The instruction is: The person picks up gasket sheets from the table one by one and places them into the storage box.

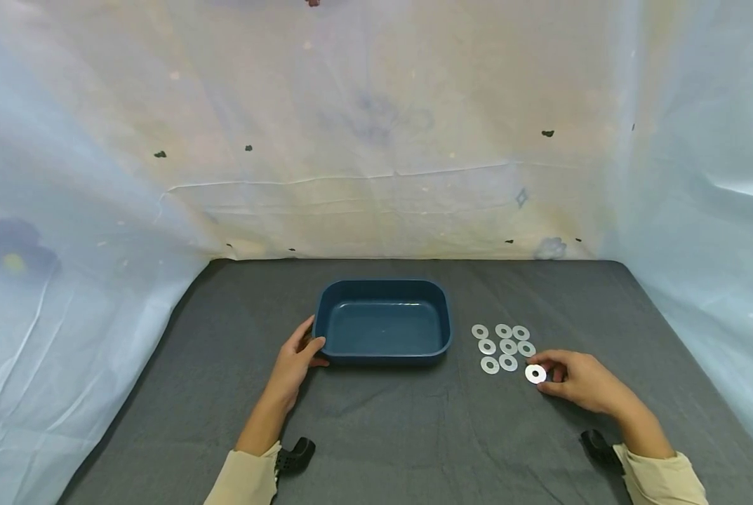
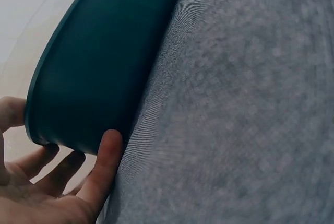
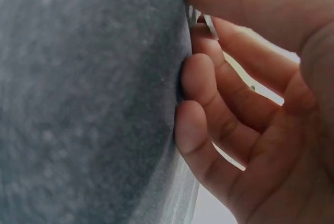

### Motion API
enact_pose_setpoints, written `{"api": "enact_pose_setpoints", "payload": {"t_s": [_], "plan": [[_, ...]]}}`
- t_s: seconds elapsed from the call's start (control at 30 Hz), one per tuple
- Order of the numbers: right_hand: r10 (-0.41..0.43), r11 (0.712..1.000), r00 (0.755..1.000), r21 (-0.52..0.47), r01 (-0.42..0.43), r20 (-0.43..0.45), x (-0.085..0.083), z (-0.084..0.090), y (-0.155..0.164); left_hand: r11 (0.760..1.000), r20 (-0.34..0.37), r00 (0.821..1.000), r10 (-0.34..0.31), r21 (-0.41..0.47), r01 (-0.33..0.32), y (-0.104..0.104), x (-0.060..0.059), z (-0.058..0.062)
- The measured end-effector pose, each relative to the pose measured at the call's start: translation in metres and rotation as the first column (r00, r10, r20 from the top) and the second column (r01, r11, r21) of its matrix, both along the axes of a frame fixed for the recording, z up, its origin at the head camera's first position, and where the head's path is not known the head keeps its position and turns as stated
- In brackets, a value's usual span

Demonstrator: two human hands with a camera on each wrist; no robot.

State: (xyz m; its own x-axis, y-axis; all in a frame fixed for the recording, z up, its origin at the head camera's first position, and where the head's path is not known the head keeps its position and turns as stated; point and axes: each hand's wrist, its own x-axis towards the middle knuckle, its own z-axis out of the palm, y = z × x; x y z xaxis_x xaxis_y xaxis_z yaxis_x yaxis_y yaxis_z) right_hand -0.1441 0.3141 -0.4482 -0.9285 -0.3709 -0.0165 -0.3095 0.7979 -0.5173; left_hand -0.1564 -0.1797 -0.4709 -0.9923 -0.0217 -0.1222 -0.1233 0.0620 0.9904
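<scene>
A dark blue rectangular tray (image 1: 385,356) stands on the cloth, its inside bare. At the tray's near left corner, my left hand (image 1: 294,361) holds it with the thumb at the rim. The left wrist view shows several fingertips against the tray's outer wall (image 2: 91,83), one low by the cloth. My right hand (image 1: 584,382) pinches a flat metal washer (image 1: 535,381) between thumb and finger, close over the cloth. Only a thin edge of the washer (image 3: 211,28) shows in the right wrist view. The other right fingers curl with their tips at the cloth.
Several more flat washers (image 1: 503,348) lie in loose rows between the tray and my right hand. Grey cloth (image 1: 382,435) covers the table. Pale patterned sheets (image 1: 376,217) hang behind and on both sides. A black strap piece (image 1: 297,456) sits at the left wrist.
</scene>
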Motion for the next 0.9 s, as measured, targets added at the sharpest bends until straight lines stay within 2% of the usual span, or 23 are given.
{"api": "enact_pose_setpoints", "payload": {"t_s": [0.23,0.47,0.63,0.9], "plan": [[-0.03,0.999,0.999,0.036,0.031,-0.035,-0.004,0.001,-0.003,0.998,-0.055,0.998,-0.036,0.055,0.039,-0.005,0.001,-0.001],[-0.08,0.997,0.991,0.005,0.081,-0.111,-0.002,0.009,-0.012,0.988,-0.096,0.986,-0.135,0.06,0.141,-0.008,0.008,-0.007],[-0.078,0.997,0.986,-0.032,0.074,-0.147,-0.002,0.023,-0.024,0.987,-0.136,0.983,-0.122,0.091,0.135,-0.01,0.008,-0.01],[-0.077,0.995,0.987,-0.069,0.068,-0.139,-0.004,0.034,-0.045,0.986,-0.155,0.975,-0.16,0.031,0.167,-0.015,0.007,-0.01]]}}
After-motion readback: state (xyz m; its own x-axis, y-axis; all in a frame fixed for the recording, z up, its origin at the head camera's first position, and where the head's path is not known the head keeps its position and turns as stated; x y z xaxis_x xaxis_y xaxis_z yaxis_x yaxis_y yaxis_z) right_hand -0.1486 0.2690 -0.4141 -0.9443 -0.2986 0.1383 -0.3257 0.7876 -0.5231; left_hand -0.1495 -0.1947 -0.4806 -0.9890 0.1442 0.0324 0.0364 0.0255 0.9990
